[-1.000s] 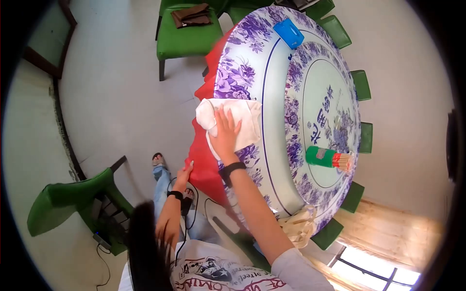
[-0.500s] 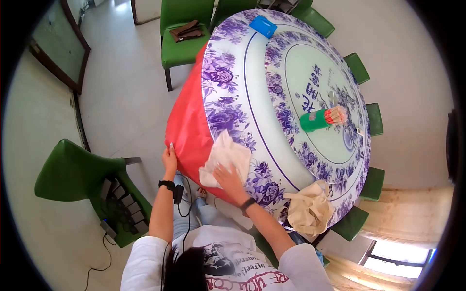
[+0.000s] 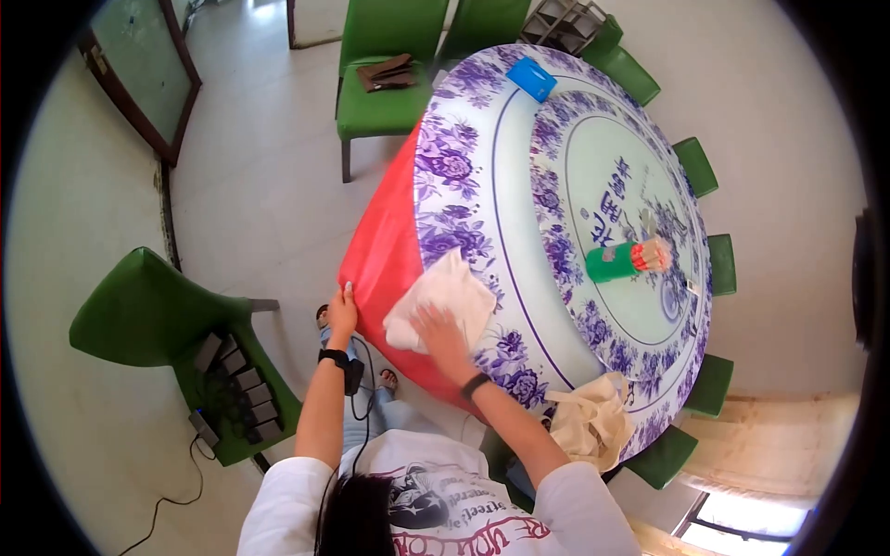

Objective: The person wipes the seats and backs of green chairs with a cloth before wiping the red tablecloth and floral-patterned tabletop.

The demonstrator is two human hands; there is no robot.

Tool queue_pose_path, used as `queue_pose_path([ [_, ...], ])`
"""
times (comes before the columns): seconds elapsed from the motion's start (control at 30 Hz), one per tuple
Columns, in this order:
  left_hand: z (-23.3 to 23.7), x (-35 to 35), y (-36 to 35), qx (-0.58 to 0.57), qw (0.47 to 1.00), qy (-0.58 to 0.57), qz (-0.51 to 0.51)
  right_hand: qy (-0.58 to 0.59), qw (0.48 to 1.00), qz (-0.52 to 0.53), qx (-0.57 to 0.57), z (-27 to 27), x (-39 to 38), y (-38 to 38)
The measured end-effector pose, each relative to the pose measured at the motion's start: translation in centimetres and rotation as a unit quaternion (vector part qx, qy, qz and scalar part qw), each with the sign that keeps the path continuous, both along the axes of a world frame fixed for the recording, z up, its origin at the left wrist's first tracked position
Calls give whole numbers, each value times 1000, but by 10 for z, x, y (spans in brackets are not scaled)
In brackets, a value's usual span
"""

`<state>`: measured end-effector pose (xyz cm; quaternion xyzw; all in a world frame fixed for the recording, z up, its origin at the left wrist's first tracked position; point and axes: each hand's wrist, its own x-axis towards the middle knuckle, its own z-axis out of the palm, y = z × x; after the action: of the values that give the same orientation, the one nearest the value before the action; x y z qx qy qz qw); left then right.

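Note:
A round table [image 3: 519, 222] with a purple flower pattern has a red cloth [image 3: 385, 246] hanging over its near left side. My left hand [image 3: 343, 309] pinches the outer edge of that red cloth. On the table's near edge lies a cream cloth [image 3: 461, 295], partly over the red cloth. My right hand [image 3: 440, 334] presses flat on the cream cloth, its fingers spread and slightly blurred. A green container [image 3: 609, 263] of red-tipped sticks lies on its side on the raised centre disc.
A beige bag [image 3: 591, 422] sits at the table's near right edge, and a blue item [image 3: 531, 80] at its far edge. Green chairs surround the table. A green chair [image 3: 148, 310] at the left holds several dark devices [image 3: 248, 378] with a cable.
The view has shifted, so the table and chairs sit a little lower and further right. Both hands remain on their cloths. A foot now shows beside the left wrist.

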<state>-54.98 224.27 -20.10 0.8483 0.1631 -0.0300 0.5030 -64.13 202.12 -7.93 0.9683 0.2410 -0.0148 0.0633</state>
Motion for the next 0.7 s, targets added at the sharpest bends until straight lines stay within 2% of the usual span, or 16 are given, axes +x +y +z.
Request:
queue_pose_path([
  [0.1,25,1,1,-11,998,58,-17,-44,998,-21,28,-17,87,19],
  [0.2,8,-1,9,-57,998,-2,-25,-69,996,-25,46,-21,174,35],
  [0.3,1,1,8,-101,994,27,-9,-112,993,-15,15,-30,243,45],
  [0.4,-24,2,10,-148,987,64,0,-51,997,-32,55,-31,272,63],
  [0.47,-30,5,9,-191,980,60,-6,63,992,-25,106,-33,254,74],
  [0.57,-57,11,8,-300,941,149,-43,76,991,65,85,-80,185,64],
  [0.6,-66,14,8,-303,931,189,-76,118,987,74,83,-57,169,66],
  [0.67,-68,28,8,-306,903,265,-141,210,972,28,101,-27,150,68],
  [0.7,-62,30,10,-335,900,225,-164,217,969,20,116,-31,143,64],
])
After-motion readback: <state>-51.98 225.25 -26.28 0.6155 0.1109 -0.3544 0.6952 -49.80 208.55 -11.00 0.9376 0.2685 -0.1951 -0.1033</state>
